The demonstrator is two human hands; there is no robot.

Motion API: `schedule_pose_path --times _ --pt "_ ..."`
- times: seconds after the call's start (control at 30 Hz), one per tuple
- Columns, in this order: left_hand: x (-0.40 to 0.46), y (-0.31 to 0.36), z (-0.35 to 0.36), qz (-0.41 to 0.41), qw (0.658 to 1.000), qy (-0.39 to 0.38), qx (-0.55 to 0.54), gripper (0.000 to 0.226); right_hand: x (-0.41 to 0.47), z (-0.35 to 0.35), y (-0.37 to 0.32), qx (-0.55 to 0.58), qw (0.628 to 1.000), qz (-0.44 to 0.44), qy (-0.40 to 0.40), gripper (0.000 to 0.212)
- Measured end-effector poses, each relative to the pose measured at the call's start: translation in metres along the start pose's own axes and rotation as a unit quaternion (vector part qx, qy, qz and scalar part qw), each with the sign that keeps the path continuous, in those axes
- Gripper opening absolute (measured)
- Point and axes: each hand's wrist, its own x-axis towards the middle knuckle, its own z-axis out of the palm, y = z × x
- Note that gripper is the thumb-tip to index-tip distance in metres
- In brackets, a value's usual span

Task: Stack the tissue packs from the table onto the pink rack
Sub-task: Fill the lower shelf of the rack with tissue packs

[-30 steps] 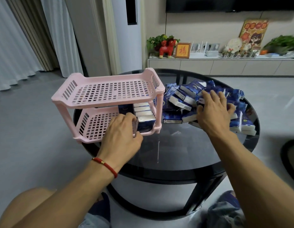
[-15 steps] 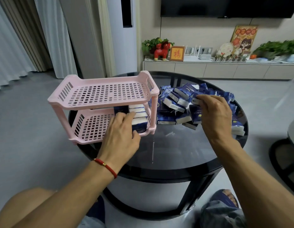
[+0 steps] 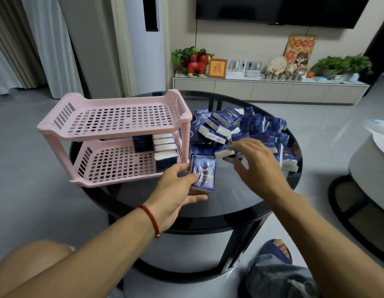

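The pink two-tier rack (image 3: 57, 130) stands on the left of a round black glass table (image 3: 219, 205). Its top tier holds nothing; several tissue packs (image 3: 165, 150) stand in a row at the right end of the lower tier. A heap of blue tissue packs (image 3: 227, 125) lies to the right of the rack. My left hand (image 3: 178, 190) pinches one blue tissue pack (image 3: 203, 174) between thumb and fingers, just in front of the rack's right front leg. My right hand (image 3: 255, 164) hovers over the near edge of the heap, fingers loose and blurred, holding nothing.
A second round table (image 3: 369, 160) stands at the right edge. A low white cabinet (image 3: 270, 89) with plants and ornaments runs along the back wall under a TV. My knees and a slippered foot (image 3: 275, 250) are below the table's front.
My left hand has come out of the lower tier and moved right, and now holds a pack. My right hand has drawn back from the heap toward me. The camera has tilted up.
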Motion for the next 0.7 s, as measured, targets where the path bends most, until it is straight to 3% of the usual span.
schedule_pose_path --times 0.07,0.13,0.3,0.33,0.4,0.47,0.5,0.57,0.63,0.7 --pt "0.000 -0.001 -0.001 0.000 1.000 0.002 0.002 0.030 0.010 0.008 0.018 -0.131 0.987 0.069 -0.056 0.060" --pt "0.000 -0.001 -0.004 -0.004 1.000 0.004 0.009 0.030 0.012 0.017 0.027 -0.199 0.973 0.082 -0.085 0.071" --pt "0.003 -0.001 -0.009 -0.001 1.000 0.006 0.023 0.028 0.018 0.014 0.031 -0.210 0.975 0.060 0.034 0.045" --pt "0.003 0.000 -0.009 0.003 1.000 0.004 0.025 0.028 0.020 0.011 0.031 -0.184 0.979 0.064 0.055 0.036" --pt "0.002 0.002 -0.008 0.006 1.000 0.003 0.026 0.028 0.020 0.000 0.027 -0.028 0.991 0.094 0.096 0.021" --pt "0.002 0.002 -0.008 0.006 0.999 0.006 0.031 0.029 0.018 -0.015 0.016 0.159 0.968 0.149 0.127 0.018" --pt "0.001 0.002 -0.007 0.006 0.999 0.008 0.035 0.030 0.016 -0.019 0.011 0.200 0.957 0.168 0.126 0.018" --pt "0.000 0.002 -0.007 0.009 0.999 0.011 0.047 0.029 0.009 -0.024 0.007 0.165 0.973 0.154 0.055 0.018" --pt "-0.001 0.003 -0.008 0.010 0.998 0.016 0.061 0.028 0.001 -0.019 0.006 0.088 0.989 0.098 -0.069 0.017" --pt "-0.001 0.003 -0.009 0.008 0.997 0.022 0.069 0.028 -0.008 -0.012 0.002 0.004 0.984 0.054 -0.167 0.023"
